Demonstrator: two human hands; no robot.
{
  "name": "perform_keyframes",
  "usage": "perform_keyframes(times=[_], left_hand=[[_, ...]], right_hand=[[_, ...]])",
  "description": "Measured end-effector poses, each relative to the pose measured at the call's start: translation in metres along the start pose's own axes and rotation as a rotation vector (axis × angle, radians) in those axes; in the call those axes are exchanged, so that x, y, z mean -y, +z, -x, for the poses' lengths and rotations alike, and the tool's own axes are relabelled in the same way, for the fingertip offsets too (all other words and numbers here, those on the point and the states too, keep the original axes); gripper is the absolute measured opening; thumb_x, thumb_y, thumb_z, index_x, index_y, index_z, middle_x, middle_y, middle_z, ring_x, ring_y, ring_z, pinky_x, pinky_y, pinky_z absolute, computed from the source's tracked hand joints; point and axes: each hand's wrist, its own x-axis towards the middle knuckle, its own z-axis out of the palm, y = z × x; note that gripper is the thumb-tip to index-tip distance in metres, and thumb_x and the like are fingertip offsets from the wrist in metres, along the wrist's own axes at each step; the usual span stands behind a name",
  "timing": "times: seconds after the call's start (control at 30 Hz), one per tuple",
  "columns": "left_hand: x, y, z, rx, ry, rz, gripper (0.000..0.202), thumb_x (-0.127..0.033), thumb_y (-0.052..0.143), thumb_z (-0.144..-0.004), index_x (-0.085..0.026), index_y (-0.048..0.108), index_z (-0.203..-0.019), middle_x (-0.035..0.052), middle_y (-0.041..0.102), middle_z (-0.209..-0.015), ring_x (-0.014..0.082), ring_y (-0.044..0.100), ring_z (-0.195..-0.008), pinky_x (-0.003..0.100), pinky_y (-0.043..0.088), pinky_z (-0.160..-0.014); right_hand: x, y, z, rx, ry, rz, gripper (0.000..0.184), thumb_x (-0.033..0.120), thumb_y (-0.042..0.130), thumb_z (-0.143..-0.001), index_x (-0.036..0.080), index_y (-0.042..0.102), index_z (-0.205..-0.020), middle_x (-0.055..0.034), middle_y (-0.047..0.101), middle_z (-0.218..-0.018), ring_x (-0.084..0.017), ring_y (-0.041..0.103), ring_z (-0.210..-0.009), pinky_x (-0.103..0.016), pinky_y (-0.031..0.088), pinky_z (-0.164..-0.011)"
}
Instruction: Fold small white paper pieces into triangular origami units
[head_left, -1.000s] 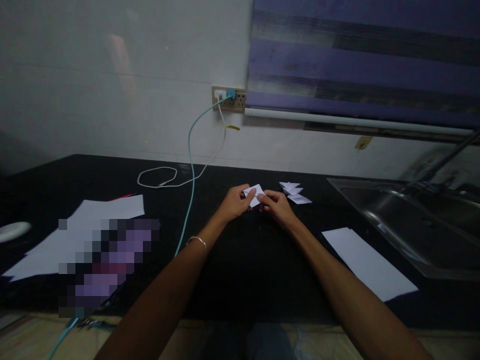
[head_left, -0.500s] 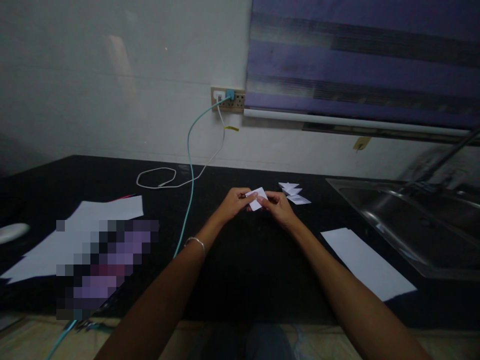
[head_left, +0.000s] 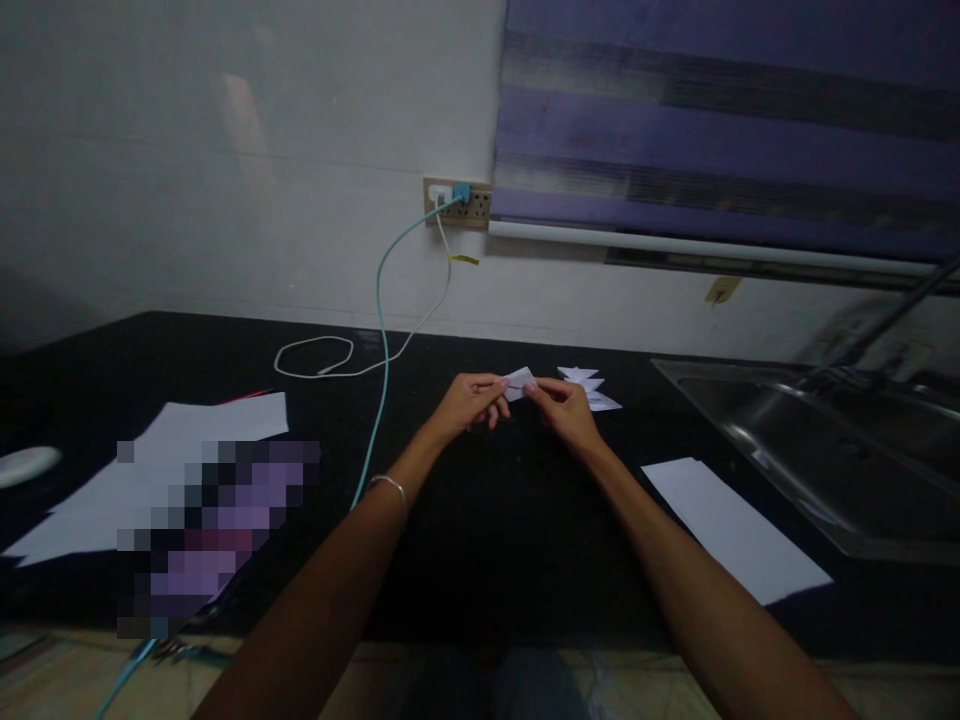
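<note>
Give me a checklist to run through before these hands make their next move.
1. Left hand on the small folded paper: ok.
2. Right hand holding it too: ok.
3. Paper's creases crisp: cannot tell; too small.
4. Right hand clear of the folded pieces: cannot tell; they overlap in view.
5. Teal cable clear of left forearm: cannot tell; partly hidden.
6. White sheets outside the sink: ok.

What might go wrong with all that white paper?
The left hand and right hand both hold the small paper, so pulling apart might tear it. The right hand is near the folded pieces and could bump them. The sheets beside the sink might get wet if water splashes.
</note>
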Motion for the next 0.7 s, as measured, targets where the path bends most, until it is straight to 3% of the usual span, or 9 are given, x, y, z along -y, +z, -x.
perform_keyframes(times=[0.13,0.3,0.43,0.5,0.7], left_hand=[[0.0037,0.0004,-0.0041,-0.039,-0.063,0.153,0.04,-0.049,0.054,-0.088,-0.012,0.065,-0.1,0.0121,0.07,-0.089,0.0101,0.062,-0.059,0.017,0.03,-0.039],[0.0039,-0.0016,-0.002,-0.127,-0.022,0.087,0.03,-0.032,0.065,-0.08,-0.014,0.064,-0.104,0.007,0.069,-0.08,0.0108,0.062,-0.059,0.017,0.034,-0.042],[0.0058,-0.0011,-0.0029,-0.143,-0.061,0.054,0.044,-0.027,0.067,-0.078,-0.016,0.055,-0.119,0.0038,0.069,-0.073,0.0113,0.06,-0.054,0.018,0.034,-0.042],[0.005,-0.0014,-0.0029,-0.143,-0.063,0.036,0.04,-0.027,0.067,-0.078,-0.014,0.058,-0.115,0.0053,0.069,-0.073,0.0111,0.059,-0.054,0.018,0.034,-0.043],[-0.0007,-0.004,0.0015,-0.11,0.005,0.018,0.037,-0.035,0.067,-0.077,-0.01,0.068,-0.105,0.0067,0.069,-0.07,0.0101,0.056,-0.053,0.019,0.033,-0.044]], right_hand=[[0.0004,0.002,0.0003,0.034,0.023,-0.105,0.04,0.047,0.07,-0.075,0.018,0.074,-0.102,-0.0048,0.07,-0.076,-0.015,0.058,-0.058,-0.029,0.048,-0.055],[0.0004,0.0053,0.0006,0.086,0.08,-0.245,0.035,0.047,0.067,-0.077,0.02,0.074,-0.098,-0.0079,0.071,-0.095,-0.019,0.064,-0.076,-0.033,0.056,-0.064],[-0.0019,0.0047,0.0,0.029,0.044,-0.209,0.047,0.043,0.073,-0.072,0.02,0.067,-0.112,-0.005,0.072,-0.083,-0.017,0.064,-0.066,-0.033,0.056,-0.064],[-0.0033,0.0036,-0.0007,0.014,0.052,-0.21,0.051,0.042,0.075,-0.07,0.019,0.065,-0.115,-0.0039,0.072,-0.077,-0.017,0.065,-0.062,-0.034,0.056,-0.065],[-0.0086,0.0012,-0.0038,-0.073,0.085,-0.243,0.04,0.043,0.078,-0.066,0.016,0.071,-0.096,-0.0072,0.073,-0.08,-0.019,0.066,-0.061,-0.036,0.056,-0.064]])
